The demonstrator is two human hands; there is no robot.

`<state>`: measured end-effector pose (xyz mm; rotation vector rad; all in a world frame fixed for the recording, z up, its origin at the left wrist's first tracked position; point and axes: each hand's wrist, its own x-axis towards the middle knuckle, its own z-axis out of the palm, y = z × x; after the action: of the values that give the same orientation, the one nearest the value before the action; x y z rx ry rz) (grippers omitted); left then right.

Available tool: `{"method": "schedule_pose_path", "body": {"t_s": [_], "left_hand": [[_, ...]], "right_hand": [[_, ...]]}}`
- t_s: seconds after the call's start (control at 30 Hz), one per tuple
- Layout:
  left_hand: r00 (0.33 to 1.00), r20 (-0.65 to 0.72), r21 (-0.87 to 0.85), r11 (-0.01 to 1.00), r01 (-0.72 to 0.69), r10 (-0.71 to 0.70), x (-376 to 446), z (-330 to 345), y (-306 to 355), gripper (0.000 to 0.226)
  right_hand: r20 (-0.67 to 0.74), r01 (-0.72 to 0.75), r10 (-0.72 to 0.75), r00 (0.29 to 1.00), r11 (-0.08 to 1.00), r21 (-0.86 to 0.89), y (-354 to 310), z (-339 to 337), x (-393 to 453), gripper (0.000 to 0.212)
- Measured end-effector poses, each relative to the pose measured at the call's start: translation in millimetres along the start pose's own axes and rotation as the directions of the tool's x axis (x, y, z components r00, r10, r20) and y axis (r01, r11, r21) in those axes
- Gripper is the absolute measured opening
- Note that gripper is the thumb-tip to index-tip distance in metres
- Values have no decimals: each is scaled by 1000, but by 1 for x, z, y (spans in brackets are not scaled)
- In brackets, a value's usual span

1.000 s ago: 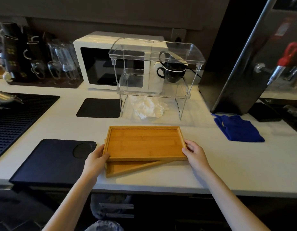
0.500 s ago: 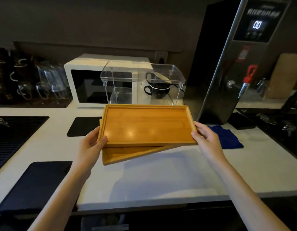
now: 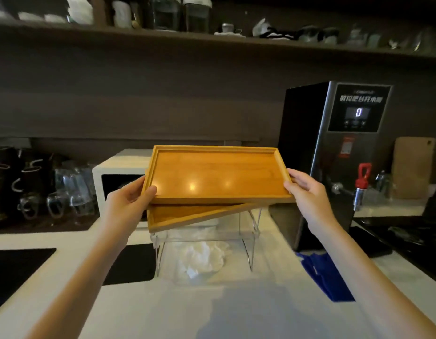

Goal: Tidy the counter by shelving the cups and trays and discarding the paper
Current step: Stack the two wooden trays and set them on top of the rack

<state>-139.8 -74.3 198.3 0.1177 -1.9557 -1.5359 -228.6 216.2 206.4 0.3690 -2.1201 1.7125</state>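
While the near edge of the white counter (image 3: pixel 163 311) lies bare in the foreground, two forearms are seen reaching up from the bottom corners of the view. A blue cloth (image 3: pixel 324 277) is laid toward the counter's right side, and a dark mat (image 3: pixel 129 264) toward its left. Between them, crumpled white paper (image 3: pixel 202 259) is seen on the countertop, under the legs of a clear acrylic rack (image 3: pixel 251 231), most of which is hidden.

Above the counter, two wooden trays are held in the air, stacked one on the other. The upper tray (image 3: pixel 219 174) is kept roughly level; the lower tray (image 3: pixel 187 215) is skewed beneath it, so that its near left corner hangs lower and sticks out. The left short end of the stack is pinched by the left hand (image 3: pixel 125 201), thumb on the upper tray's rim and fingers underneath. The right end is gripped the same way by the right hand (image 3: pixel 307 192), its thumb laid on the rim.

Behind the trays, a white microwave (image 3: pixel 119 182) is set against the back wall, with glass and dark mugs (image 3: pixel 41 189) ranged at the counter's far left. A steel water boiler (image 3: pixel 339 143) with a red tap is placed at the far right. A high shelf (image 3: pixel 212 39) of blurred jars is fixed across the wall at the top.
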Motion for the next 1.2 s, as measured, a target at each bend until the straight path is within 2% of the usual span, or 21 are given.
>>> {"method": "schedule_pose_path", "body": {"t_s": [0.3, 0.47, 0.67, 0.77, 0.87, 1.2], "left_hand": [[998, -61, 52, 999, -1, 5, 80, 25, 4, 44], [999, -38, 145, 989, -2, 7, 110, 34, -10, 40], [994, 15, 259, 960, 105, -113, 134, 42, -28, 39], [980, 45, 309, 936, 171, -194, 142, 45, -36, 39], [964, 48, 315, 920, 232, -260, 147, 45, -41, 38], [950, 71, 434, 867, 244, -303, 154, 42, -44, 34]], "right_hand": [[28, -118, 117, 993, 992, 51, 9, 26, 84, 34], [93, -198, 198, 976, 980, -11, 26, 40, 110, 36], [150, -259, 263, 953, 965, -41, 34, 49, 126, 40], [168, -262, 270, 948, 963, -67, 37, 51, 129, 33], [166, -279, 295, 941, 954, -113, 39, 52, 130, 44], [228, -287, 336, 914, 932, -222, 45, 57, 136, 51]]}}
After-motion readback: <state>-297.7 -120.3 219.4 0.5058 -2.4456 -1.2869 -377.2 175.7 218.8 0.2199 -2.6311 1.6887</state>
